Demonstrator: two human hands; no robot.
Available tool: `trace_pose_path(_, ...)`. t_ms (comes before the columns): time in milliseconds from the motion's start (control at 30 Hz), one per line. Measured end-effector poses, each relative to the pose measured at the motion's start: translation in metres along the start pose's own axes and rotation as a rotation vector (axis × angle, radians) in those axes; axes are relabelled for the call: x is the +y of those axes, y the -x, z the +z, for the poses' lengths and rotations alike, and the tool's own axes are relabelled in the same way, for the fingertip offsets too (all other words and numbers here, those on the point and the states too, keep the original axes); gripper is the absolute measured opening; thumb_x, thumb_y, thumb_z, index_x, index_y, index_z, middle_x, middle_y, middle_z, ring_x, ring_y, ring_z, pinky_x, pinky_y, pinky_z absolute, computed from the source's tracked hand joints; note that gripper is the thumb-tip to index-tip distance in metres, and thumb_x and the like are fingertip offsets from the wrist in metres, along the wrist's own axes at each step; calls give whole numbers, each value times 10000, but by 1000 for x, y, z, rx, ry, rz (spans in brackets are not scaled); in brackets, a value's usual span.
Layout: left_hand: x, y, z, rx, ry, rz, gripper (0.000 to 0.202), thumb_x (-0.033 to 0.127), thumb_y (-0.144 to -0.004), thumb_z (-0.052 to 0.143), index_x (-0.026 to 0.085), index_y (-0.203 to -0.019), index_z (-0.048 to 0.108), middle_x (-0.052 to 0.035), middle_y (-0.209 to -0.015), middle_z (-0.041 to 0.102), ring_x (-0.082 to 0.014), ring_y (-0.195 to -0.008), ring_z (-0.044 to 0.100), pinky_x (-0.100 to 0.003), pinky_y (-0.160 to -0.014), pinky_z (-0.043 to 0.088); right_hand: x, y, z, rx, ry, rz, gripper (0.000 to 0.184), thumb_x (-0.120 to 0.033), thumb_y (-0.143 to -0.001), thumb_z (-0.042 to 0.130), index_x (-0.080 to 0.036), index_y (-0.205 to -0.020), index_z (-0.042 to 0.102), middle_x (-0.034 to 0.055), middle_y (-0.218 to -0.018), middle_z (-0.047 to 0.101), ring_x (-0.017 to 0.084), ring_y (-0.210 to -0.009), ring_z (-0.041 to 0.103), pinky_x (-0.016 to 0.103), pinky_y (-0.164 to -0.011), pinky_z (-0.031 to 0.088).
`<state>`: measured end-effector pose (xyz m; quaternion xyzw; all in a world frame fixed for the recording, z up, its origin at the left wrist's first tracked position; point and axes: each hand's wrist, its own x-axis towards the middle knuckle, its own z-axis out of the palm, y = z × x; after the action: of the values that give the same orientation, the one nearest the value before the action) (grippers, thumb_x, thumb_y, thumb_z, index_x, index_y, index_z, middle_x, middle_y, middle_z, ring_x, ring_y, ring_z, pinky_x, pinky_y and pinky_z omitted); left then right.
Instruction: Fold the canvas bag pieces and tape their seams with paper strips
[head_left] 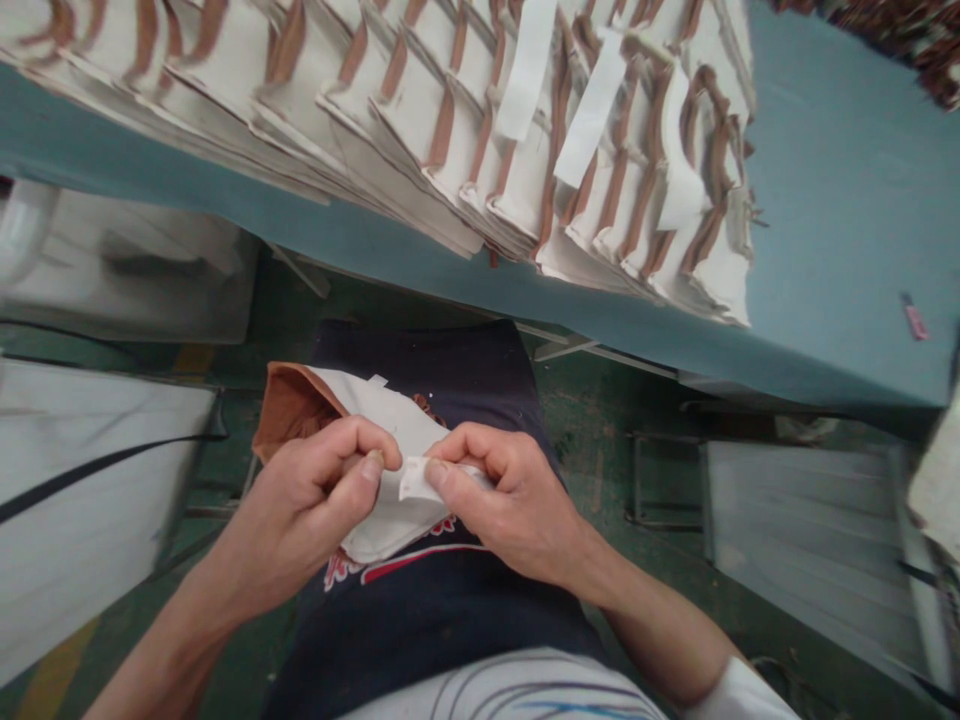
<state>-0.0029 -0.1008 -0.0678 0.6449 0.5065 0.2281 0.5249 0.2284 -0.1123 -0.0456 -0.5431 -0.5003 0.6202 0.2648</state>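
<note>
A white fabric piece with a brown cuff [296, 400] lies across my lap, on dark clothing with red and white lettering. Over its right part, my right hand [502, 490] pinches a small white label [414, 478] between thumb and fingers. My left hand [330, 490] is closed in a pinch just left of the label, with a narrow gap between them. Whatever its fingertips hold, if anything, is too small to make out. The fabric's far end is partly covered by both hands.
On a blue-green table [840, 220] ahead lie overlapping stacks of white and brown fabric pieces [465, 120], with white paper strips [592, 110] on top. A small pink object [914, 318] sits at the right. White-covered surfaces [82, 490] stand at both sides.
</note>
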Motion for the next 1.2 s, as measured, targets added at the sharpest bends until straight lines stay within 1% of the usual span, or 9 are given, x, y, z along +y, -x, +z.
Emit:
trace_pose_path(433, 2, -1, 10, 70, 68, -106, 100, 343, -927, 649, 247, -898, 642, 129, -529, 432, -91, -433, 385, -177, -429, 305, 11, -9, 1, 23, -93, 30, 258, -410, -934, 684, -170, -870, 753, -32, -695, 648, 89, -591, 489, 218, -544, 371)
trace_pose_path(633, 19, -8, 4, 115, -12, -65, 269, 407, -964, 660, 227, -771, 710, 76, -517, 566, -107, -418, 480, -195, -405, 339, 12, -12, -1, -2, -201, 42, 235, -417, -942, 704, -194, -868, 715, -67, -628, 580, 84, -542, 448, 220, -518, 354)
trace_pose_path(733, 20, -11, 3, 172, -49, 22, 453, 383, -1032, 573, 237, -604, 548, 66, -498, 496, -97, -425, 448, -205, -426, 344, 13, -14, -3, -22, -282, 57, 269, -449, -942, 760, -207, -849, 686, -92, -568, 532, 80, -500, 423, 220, -500, 338)
trace_pose_path(800, 18, -11, 5, 206, -52, 60, 491, 359, -1052, 542, 246, -580, 465, 66, -511, 457, -94, -442, 440, -207, -444, 354, 15, -15, -4, -54, -367, 88, 360, -523, -923, 827, -211, -846, 664, -104, -551, 505, 74, -478, 383, 216, -472, 301)
trace_pose_path(867, 17, -11, 8, 206, -32, 48, 354, 347, -1043, 584, 238, -706, 596, 86, -536, 473, -99, -440, 456, -203, -429, 357, 16, -17, -4, -99, -449, 122, 449, -596, -889, 878, -211, -849, 651, -116, -537, 477, 66, -462, 328, 212, -449, 254)
trace_pose_path(933, 15, -10, 11, 172, -4, 26, 153, 329, -1024, 638, 209, -999, 729, 115, -574, 502, -103, -436, 470, -196, -415, 370, 17, -20, -5, -134, -504, 143, 491, -627, -859, 907, -207, -861, 654, -123, -530, 466, 58, -459, 287, 208, -444, 227)
trace_pose_path(1000, 13, -9, 13, 132, 10, 55, 268, 301, -1028, 648, 191, -1259, 727, 132, -611, 502, -102, -449, 477, -188, -432, 394, 18, -23, -5, -165, -529, 163, 513, -638, -831, 924, -207, -848, 647, -127, -524, 457, 54, -461, 267, 206, -445, 213)
trace_pose_path(1100, 11, -8, 13, 111, -39, 186, 345, 225, -1047, 626, 210, -1386, 691, 137, -642, 503, -90, -488, 505, -167, -487, 423, 19, -28, -5, -212, -519, 214, 552, -675, -798, 919, -224, -780, 601, -129, -511, 429, 53, -447, 239, 213, -427, 165)
trace_pose_path(1200, 11, -10, 11, 88, -108, 300, 378, 137, -1034, 595, 232, -1388, 689, 140, -642, 540, -70, -476, 519, -143, -486, 395, 19, -31, -7, -227, -484, 236, 563, -692, -794, 896, -235, -741, 572, -126, -510, 425, 56, -447, 238, 215, -423, 152)
